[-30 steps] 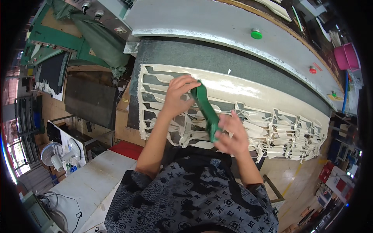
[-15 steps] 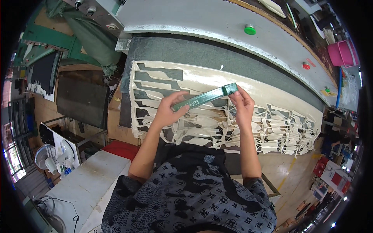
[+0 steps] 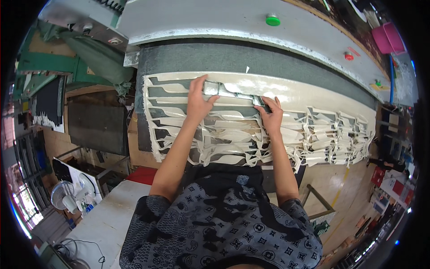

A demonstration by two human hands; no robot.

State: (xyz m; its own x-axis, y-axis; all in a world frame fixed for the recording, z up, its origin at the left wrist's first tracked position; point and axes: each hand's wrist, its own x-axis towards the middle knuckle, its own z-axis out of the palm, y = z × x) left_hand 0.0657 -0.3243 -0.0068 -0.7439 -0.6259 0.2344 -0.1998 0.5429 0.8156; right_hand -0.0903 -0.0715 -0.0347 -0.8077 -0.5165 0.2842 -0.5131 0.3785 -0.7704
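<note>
My left hand [image 3: 198,102] holds the left end of a narrow cutting die [image 3: 234,93], with thumb and fingers on either side. My right hand [image 3: 271,115] pinches the die's right end. The die's green-edged, hollow frame follows a long stepped outline and lies flat on a cream sheet [image 3: 295,92], alongside cut-out openings. Through the die's frame I see the sheet's cream surface. Several long, stepped openings run across the left part of the sheet; thin, tangled strips [image 3: 331,143] hang together at its right and near side. My fingertips hide both ends of the die.
Under the sheet is a dark grey cutting bed [image 3: 188,57]. A grey machine beam [image 3: 201,20] with a green button [image 3: 273,19] and a red button [image 3: 349,56] runs along the far side. To the left are a dark board [image 3: 98,123], a white table [image 3: 107,210] and a fan [image 3: 65,196].
Both hands have lowered the die from above the sheet onto its far part. The die has turned from its slanted pose and now lies along the row of openings.
</note>
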